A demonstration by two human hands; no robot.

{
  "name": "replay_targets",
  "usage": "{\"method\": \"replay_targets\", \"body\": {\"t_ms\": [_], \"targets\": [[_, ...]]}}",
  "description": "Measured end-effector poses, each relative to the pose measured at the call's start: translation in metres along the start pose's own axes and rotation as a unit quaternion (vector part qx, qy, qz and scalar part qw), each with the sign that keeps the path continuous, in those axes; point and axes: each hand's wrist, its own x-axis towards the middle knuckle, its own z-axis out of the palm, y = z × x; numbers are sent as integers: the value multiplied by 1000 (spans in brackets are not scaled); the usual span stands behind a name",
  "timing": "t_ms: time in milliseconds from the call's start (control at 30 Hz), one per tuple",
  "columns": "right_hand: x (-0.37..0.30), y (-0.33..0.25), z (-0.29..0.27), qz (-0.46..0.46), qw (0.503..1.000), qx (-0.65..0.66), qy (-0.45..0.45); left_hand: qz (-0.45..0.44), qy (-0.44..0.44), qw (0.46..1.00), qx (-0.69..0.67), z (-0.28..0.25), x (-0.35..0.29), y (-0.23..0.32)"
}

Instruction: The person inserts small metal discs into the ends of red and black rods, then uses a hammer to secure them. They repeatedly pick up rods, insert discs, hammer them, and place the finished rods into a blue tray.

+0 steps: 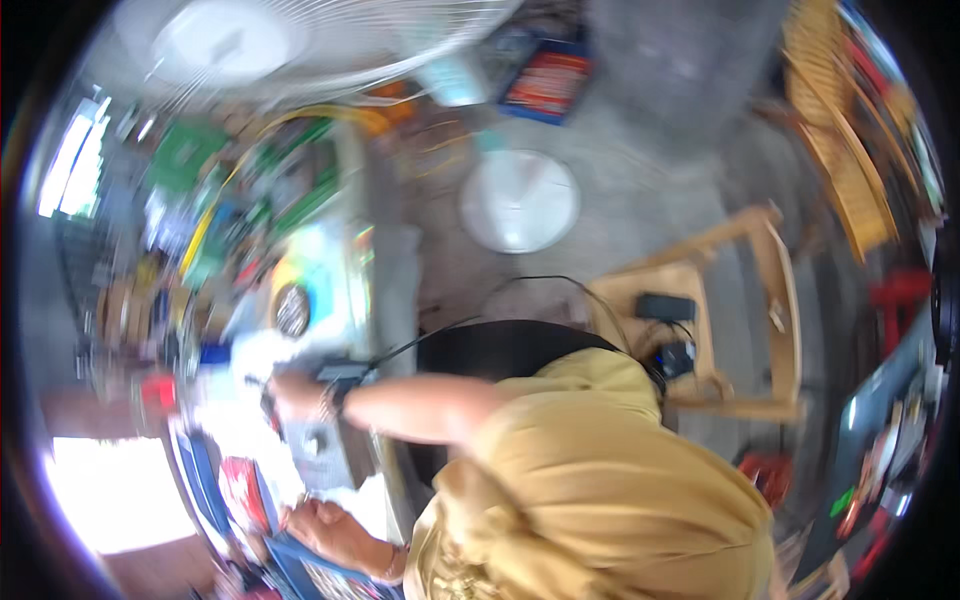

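My right arm, with a dark wristband, reaches left over the workbench (400, 270). My right hand (293, 397) is smeared by motion; its fingers look curled at a small dark thing, too blurred to name. Below it in the picture is my left hand (343, 538), its fingers bent closed; what they hold, if anything, is hidden. Between the hands lies a grey box-like device (318, 455) with a round knob. A bright white patch (225, 400) glares beside the right hand. Close to the left hand is a red packet (242, 492).
A wooden chair (785, 310) carries a black box-shaped thing (665, 308) and a dark cabled device (675, 358). A round white disc (520, 200) lies on the floor. A large fan (400, 50) fills the upper left. Green and yellow clutter (300, 180) covers the bench's far part.
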Motion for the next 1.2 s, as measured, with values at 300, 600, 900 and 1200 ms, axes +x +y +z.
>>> {"method": "replay_targets", "body": {"t_ms": [300,600,900,1200], "targets": [[1,-19,-47,102,977,-5,-186,-70,55,985,-149,-41,-10,-5],[8,-44,-66,165,913,21,-372,-128,62,974,-176,-45,11,-20],[12,-63,-74,20,841,-58,-538,-144,69,979,-129,-40,20,-41],[10,-59,-71,21,849,-48,-526,-181,91,976,-84,-28,33,-47]]}}
